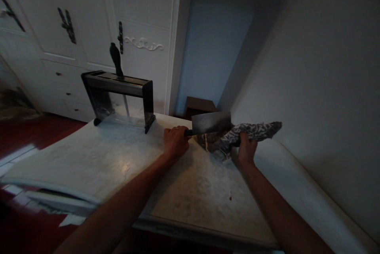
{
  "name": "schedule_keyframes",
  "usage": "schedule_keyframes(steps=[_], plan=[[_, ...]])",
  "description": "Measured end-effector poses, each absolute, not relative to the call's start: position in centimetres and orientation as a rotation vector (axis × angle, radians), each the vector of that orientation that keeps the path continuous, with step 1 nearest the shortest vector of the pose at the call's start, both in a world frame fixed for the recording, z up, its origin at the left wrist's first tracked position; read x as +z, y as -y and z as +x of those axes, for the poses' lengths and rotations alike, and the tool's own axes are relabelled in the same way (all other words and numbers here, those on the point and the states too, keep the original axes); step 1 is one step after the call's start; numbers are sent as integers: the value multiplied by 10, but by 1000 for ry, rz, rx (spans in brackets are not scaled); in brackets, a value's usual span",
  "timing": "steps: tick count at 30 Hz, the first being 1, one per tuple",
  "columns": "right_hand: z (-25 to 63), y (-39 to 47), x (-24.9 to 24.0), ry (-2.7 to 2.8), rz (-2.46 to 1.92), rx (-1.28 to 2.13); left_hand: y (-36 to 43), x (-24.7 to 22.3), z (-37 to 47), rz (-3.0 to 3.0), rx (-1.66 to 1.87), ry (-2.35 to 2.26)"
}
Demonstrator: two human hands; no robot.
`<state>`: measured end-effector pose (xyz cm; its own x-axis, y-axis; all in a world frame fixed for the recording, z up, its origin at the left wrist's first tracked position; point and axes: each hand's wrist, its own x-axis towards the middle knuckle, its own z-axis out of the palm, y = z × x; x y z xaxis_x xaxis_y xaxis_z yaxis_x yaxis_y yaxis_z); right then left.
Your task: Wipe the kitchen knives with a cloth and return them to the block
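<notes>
My left hand is wrapped round the dark handle of a cleaver, whose broad blade points right above the table. At the right, my right hand grips a grey and white patterned cloth. Part of the cloth bunches up below the blade, and its other end sticks out to the right. Whether blade and cloth touch is hard to tell.
A knife block with a black-handled tool in it stands at the back left of the pale table. Behind are a white wardrobe and a brown box. A wall rises at right.
</notes>
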<state>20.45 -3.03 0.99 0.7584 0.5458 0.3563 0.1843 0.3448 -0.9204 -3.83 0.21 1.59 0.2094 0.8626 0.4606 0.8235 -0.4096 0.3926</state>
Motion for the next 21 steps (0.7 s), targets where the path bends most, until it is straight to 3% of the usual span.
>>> schedule_keyframes(steps=[6,13,21], plan=[[205,33,21,566,-1187,264,-3,18,-38,2300,923,-1705],[211,38,24,807,-1107,294,-5,19,-38,2156,933,-1786],[215,56,35,931,-1077,999,-10,19,-40,1880,965,-1803]])
